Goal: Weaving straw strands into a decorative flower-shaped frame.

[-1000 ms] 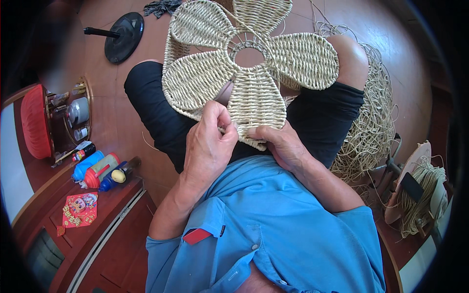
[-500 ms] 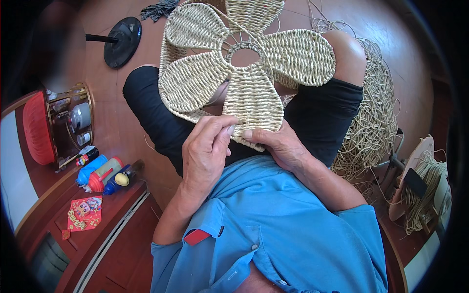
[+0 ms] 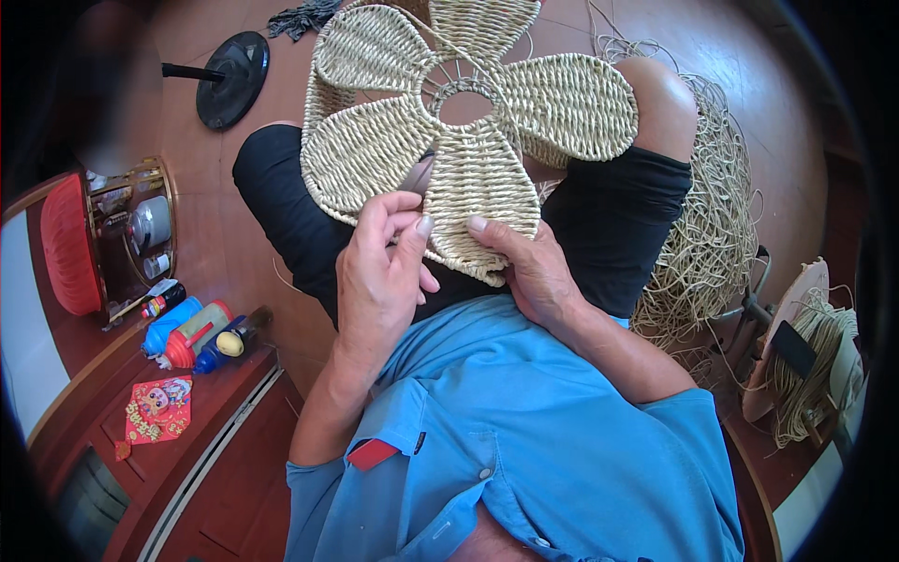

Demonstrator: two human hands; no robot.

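Note:
A flower-shaped wicker piece (image 3: 473, 192) of pale twisted cord lies over my lap, with several rounded petals around a ring-shaped centre hole. My right hand (image 3: 538, 267) grips the lower petal near its bottom edge, thumb on top and fingers hidden beneath. Beside that petal's left edge is my left hand (image 3: 379, 258), its fingers curled and the thumb close against them. Whatever lies between those fingers, if anything, is too small to make out. Behind the petals, a woven side wall (image 3: 318, 112) of the same piece shows at the left.
A large heap of loose cord (image 3: 702, 225) lies on the floor at right, near a cord-wound reel (image 3: 805, 365). At left are a black round stand base (image 3: 232, 81), several bottles (image 3: 201, 337), a red cushion-like thing (image 3: 70, 245) and a red decorated card (image 3: 159, 409). Dark cloth (image 3: 304, 17) lies at the back.
My left hand has moved left and slightly up from the lower petal's bottom edge to its left side. My right thumb has shifted up the petal. The woven piece has barely moved.

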